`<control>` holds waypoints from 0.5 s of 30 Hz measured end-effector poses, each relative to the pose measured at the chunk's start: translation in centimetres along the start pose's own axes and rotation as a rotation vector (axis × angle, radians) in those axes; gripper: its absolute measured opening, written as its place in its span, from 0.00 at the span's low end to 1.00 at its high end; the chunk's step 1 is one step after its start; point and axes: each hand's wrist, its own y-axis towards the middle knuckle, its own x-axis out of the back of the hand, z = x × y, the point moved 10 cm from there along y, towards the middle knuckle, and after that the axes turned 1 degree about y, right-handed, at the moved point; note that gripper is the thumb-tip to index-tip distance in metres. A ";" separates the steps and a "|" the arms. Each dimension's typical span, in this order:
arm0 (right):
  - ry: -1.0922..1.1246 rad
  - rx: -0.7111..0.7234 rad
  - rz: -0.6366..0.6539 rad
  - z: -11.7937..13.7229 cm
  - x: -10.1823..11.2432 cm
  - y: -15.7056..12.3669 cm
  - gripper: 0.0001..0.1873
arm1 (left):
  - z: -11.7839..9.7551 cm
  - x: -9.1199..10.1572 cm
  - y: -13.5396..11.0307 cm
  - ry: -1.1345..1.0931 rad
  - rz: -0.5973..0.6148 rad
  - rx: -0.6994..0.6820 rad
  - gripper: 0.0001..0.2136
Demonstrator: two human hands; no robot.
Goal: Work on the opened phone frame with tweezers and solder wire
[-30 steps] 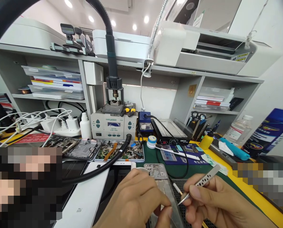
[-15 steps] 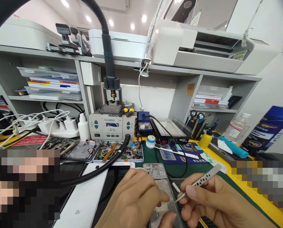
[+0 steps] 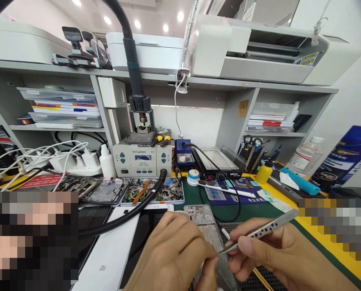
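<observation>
In my right hand (image 3: 268,250) is a pair of silver tweezers (image 3: 262,231) with a row of holes. They slant down to the left, and their tips meet my left fingertips. My left hand (image 3: 174,250) lies across an opened phone frame (image 3: 197,214), its thumb and forefinger closed in a pinch near the tweezer tips. Whatever sits in the pinch is too small or hidden to make out. Much of the phone frame is covered by this hand. To its left rest a white phone back cover (image 3: 108,250) with an MI logo and a dark phone screen.
A hot-air station (image 3: 142,159) stands behind, its black hose (image 3: 129,218) crossing the phones. Beside it are a tray of circuit parts (image 3: 152,194), a small round tub (image 3: 193,178), a white brush (image 3: 229,190), a heating plate (image 3: 217,161) and a yellow bottle (image 3: 263,173).
My left thumb has risen to close against the forefinger. The tweezer tips have moved left to the left fingertips, and the tweezers lie flatter. The camera view has shifted slightly.
</observation>
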 end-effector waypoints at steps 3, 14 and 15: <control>-0.009 -0.007 -0.052 0.5 0.3 -0.3 0.23 | 0.9 -0.1 -0.1 -0.136 0.070 0.113 0.10; 0.133 0.091 0.105 -0.1 0.3 0.1 0.12 | 3.4 -1.8 -0.8 -0.471 0.227 0.547 0.07; 0.133 0.097 0.105 -0.1 0.2 -0.1 0.11 | 3.4 -1.8 -0.8 -0.472 0.228 0.553 0.07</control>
